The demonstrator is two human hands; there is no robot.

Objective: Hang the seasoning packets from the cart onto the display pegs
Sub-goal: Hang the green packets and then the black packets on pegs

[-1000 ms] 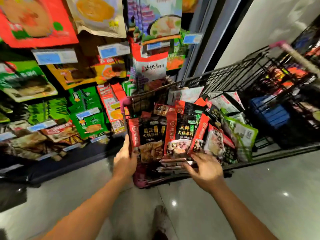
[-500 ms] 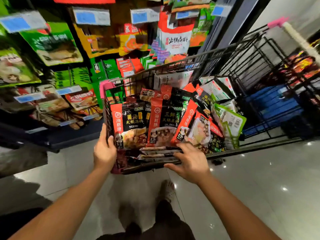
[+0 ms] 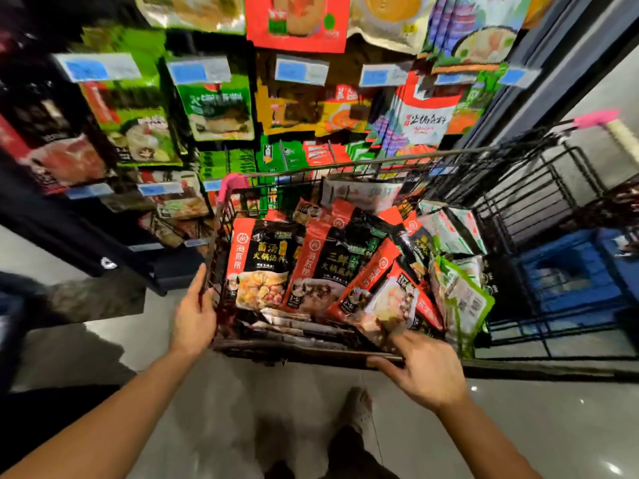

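Observation:
A black wire cart (image 3: 311, 352) stands in front of me, filled with several seasoning packets. Black-and-red packets (image 3: 262, 257) stand in a row at the near left, and a green-edged packet (image 3: 460, 299) leans at the right. My left hand (image 3: 195, 312) grips the cart's near left corner. The thumb of my right hand (image 3: 425, 371) lies along the near rim and its fingers reach over it, beside a pale packet (image 3: 390, 305). The display (image 3: 214, 108) of hanging packets with blue price tags rises behind and left of the cart.
A blue crate (image 3: 567, 271) sits in the cart's far section at the right. The cart's handle has a pink end (image 3: 594, 119). A dark base shelf (image 3: 114, 250) runs low on the left. My foot (image 3: 359, 409) is on the glossy floor below the cart.
Both hands have stayed on the cart. The right hand has slid to the right along the near rim. The view has tilted up, so more of the display shows.

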